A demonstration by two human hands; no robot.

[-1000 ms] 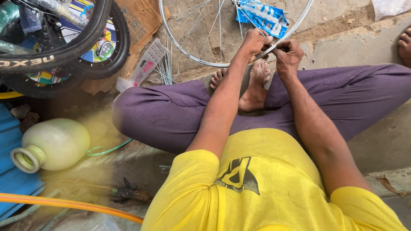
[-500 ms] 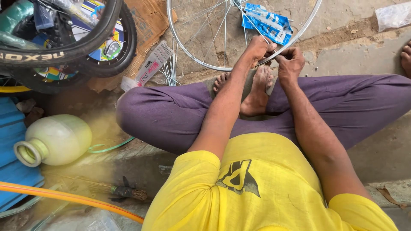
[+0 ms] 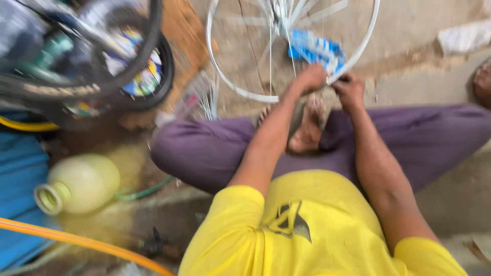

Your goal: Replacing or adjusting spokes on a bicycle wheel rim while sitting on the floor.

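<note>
Both hands, left [image 3: 310, 79] and right [image 3: 349, 91], closed on wheel rim [image 3: 225, 82] lower edge, bare concrete floor [image 3: 409, 76] beyond

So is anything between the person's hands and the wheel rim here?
Nothing visible: both the left hand and the right hand already meet the wheel rim at its near edge, though blur hides the exact grip.

Blue and white packet [image 3: 316, 50] lies on the ground behind the wheel rim, just beyond the hands. Colourful printed wrappers [image 3: 137, 66] sit inside the black tyre, upper left; blurred.
</note>
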